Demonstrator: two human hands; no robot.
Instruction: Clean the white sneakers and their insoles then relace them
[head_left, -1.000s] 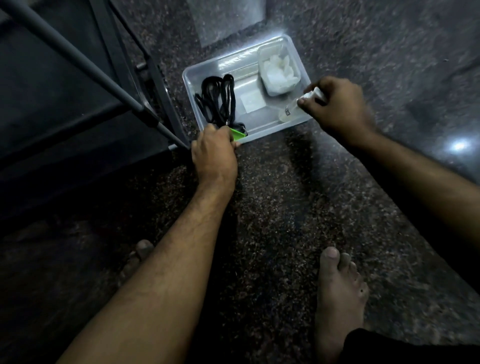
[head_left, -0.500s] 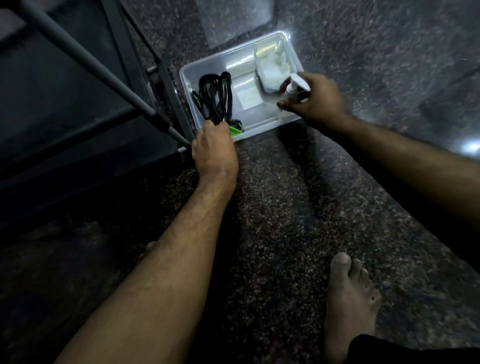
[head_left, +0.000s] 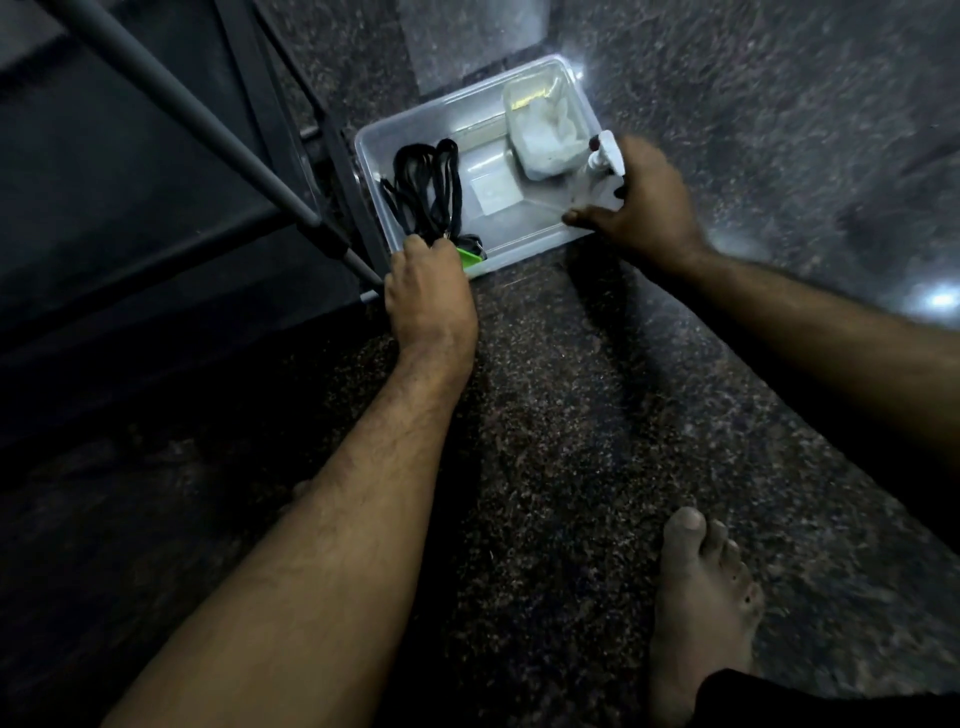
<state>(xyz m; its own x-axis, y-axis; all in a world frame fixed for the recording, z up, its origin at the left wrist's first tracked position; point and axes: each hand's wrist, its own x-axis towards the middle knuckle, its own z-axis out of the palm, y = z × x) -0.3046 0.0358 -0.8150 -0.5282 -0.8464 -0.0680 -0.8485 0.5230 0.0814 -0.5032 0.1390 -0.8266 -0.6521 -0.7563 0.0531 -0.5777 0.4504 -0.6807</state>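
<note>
Plainly this is a gathering or putting-away step rather than cleaning itself: no white sneakers or insoles appear anywhere in view, so where they lie cannot be told. Largest in sight is the speckled stone floor (head_left: 545, 415), with a dark metal frame (head_left: 218, 135) crossing the upper left. On the floor sits a clear plastic tray (head_left: 530, 249), just beside that frame. Inside it, a bundle of black laces (head_left: 426, 192) lies at the left end, and a small clear tub (head_left: 540, 140) of something white and crumpled sits at the far right corner.

The right hand (head_left: 644, 208) grips a small white spray bottle (head_left: 602, 161) at the tray's right edge, fingers curled round its body; motion blur hides whether the bottle's base touches the tray. The left hand (head_left: 431, 291) rests on the near left rim, its fingers bent over the edge beside a green object (head_left: 467, 259) too hidden to name; whether they pinch anything cannot be told.

Next, I judge, the bottle must either be lifted clear or set down upright, with the tray steadied.
</note>
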